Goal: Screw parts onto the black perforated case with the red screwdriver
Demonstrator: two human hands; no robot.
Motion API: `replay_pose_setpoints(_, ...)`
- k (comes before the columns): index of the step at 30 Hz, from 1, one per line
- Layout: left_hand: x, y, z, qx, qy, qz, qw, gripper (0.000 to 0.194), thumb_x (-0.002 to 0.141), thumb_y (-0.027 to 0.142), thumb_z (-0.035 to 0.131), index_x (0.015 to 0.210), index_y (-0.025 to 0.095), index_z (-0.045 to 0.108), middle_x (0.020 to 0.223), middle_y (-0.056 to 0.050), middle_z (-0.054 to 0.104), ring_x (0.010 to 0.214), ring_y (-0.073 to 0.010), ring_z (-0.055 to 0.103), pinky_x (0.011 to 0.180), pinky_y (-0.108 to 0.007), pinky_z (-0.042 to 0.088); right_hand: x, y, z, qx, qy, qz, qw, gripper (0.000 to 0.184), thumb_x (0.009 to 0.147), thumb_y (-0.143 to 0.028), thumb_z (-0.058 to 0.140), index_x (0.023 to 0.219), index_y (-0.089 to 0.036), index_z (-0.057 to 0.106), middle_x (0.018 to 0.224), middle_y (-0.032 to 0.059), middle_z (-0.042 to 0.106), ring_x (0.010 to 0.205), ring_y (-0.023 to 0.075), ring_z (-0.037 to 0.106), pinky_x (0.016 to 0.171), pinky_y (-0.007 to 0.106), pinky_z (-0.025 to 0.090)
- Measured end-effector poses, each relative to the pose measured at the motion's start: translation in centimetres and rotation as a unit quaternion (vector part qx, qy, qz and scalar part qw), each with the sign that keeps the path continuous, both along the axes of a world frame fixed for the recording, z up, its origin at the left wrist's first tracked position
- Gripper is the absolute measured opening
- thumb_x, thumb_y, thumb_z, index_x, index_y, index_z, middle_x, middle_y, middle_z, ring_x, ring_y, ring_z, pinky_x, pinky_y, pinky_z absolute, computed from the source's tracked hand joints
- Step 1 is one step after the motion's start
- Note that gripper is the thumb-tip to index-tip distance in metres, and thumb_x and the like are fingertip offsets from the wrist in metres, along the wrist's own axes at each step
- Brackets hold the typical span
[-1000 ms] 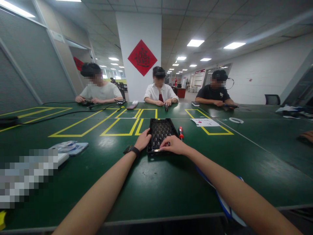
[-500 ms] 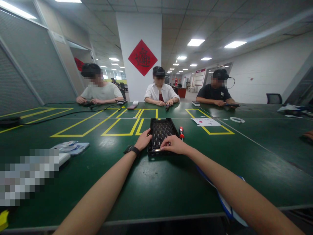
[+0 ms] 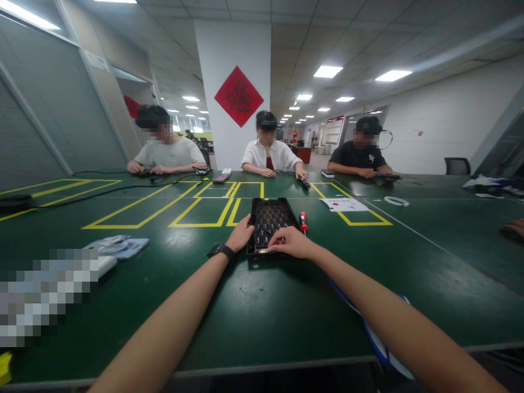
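A black rectangular case [image 3: 271,215] lies on the green table, its inside lined with rows of small dark studs. My left hand [image 3: 239,236] is closed on the case's left edge, thumb over the rim. Inside the near end, my right hand [image 3: 291,242] is pinched, fingertips down beside a small pale, shiny piece [image 3: 263,251]. The fingers hide what they hold, if anything. A red-handled screwdriver [image 3: 303,222] rests right of the case, just beyond my right hand.
A printed sheet [image 3: 346,204] and a white ring [image 3: 396,201] lie farther right. Flat packets [image 3: 118,246] are on the left. Yellow tape outlines mark the green table [image 3: 245,322]. Three people sit across; the middle one holds a dark tool [image 3: 305,183]. A black cable [image 3: 110,187] crosses the far left.
My hands and the case stay practically in place. Across the table, the middle person's hand has moved to the right with the dark tool.
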State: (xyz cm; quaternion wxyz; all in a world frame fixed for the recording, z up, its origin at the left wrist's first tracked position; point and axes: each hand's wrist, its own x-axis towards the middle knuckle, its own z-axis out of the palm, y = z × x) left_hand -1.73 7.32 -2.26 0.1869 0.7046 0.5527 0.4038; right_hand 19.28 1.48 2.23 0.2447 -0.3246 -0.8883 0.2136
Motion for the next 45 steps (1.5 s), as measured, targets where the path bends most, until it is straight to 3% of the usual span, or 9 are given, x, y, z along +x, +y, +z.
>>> replay_pose_setpoints(7,0.11,-0.25,0.18,0.004,-0.011,0.008,1.0,0.056,0.071,0.015,0.042,0.127,0.014,0.044,0.134,-0.006,0.043,0.126,-0.0232,0.035,0.107,-0.035,0.025,-0.1,-0.1,0.16,0.011,0.002,0.002,1.0,0.024,0.072,-0.038,0.062,0.082,-0.017,0.071,0.075,0.0036,0.068,0.068,0.0121,0.056,0.064,0.023,0.039)
replay_pose_setpoints(16,0.04,0.1,-0.03,0.0,0.0,-0.002,1.0,0.057,0.072,0.016,0.039,0.128,0.007,0.042,0.137,-0.011,0.038,0.127,-0.0223,0.033,0.108,-0.034,0.023,0.06,-0.17,0.24,0.011,-0.003,-0.001,1.0,0.024,0.072,-0.037,0.062,0.084,-0.018,0.071,0.076,0.0037,0.068,0.069,0.0125,0.057,0.064,0.023,0.039)
replay_pose_setpoints(21,0.03,0.04,-0.03,0.006,-0.006,-0.006,1.0,0.055,0.072,0.016,0.04,0.127,0.013,0.044,0.135,-0.007,0.042,0.126,-0.022,0.035,0.107,-0.035,0.024,0.06,-0.21,0.24,0.004,-0.008,0.004,1.0,0.024,0.073,-0.037,0.061,0.084,-0.017,0.071,0.076,0.0037,0.068,0.069,0.0126,0.057,0.065,0.023,0.039)
replay_pose_setpoints(27,-0.06,0.14,-0.15,-0.007,0.005,-0.002,1.0,0.057,0.074,0.018,0.038,0.129,0.004,0.039,0.138,-0.014,0.036,0.128,-0.0221,0.031,0.108,-0.034,0.022,0.04,-0.15,0.18,0.015,-0.002,0.012,1.0,0.024,0.074,-0.037,0.061,0.083,-0.018,0.07,0.076,0.0036,0.068,0.069,0.0122,0.057,0.065,0.023,0.039)
replay_pose_setpoints(36,0.05,0.09,-0.03,0.003,-0.003,-0.005,1.0,0.057,0.071,0.015,0.039,0.128,0.012,0.043,0.134,-0.008,0.043,0.126,-0.0218,0.034,0.107,-0.036,0.023,-0.04,0.03,0.03,0.015,-0.007,0.013,1.0,0.024,0.074,-0.037,0.061,0.083,-0.016,0.071,0.075,0.0039,0.067,0.067,0.0119,0.056,0.064,0.022,0.039)
replay_pose_setpoints(45,-0.08,0.42,-0.3,-0.005,0.017,-0.001,1.0,0.058,0.074,0.019,0.037,0.13,0.003,0.037,0.138,-0.014,0.035,0.128,-0.0206,0.031,0.108,-0.031,0.02,-0.04,-0.19,0.22,0.022,-0.003,0.006,1.0,0.025,0.073,-0.038,0.061,0.083,-0.017,0.071,0.075,0.004,0.067,0.068,0.0123,0.056,0.064,0.022,0.039)
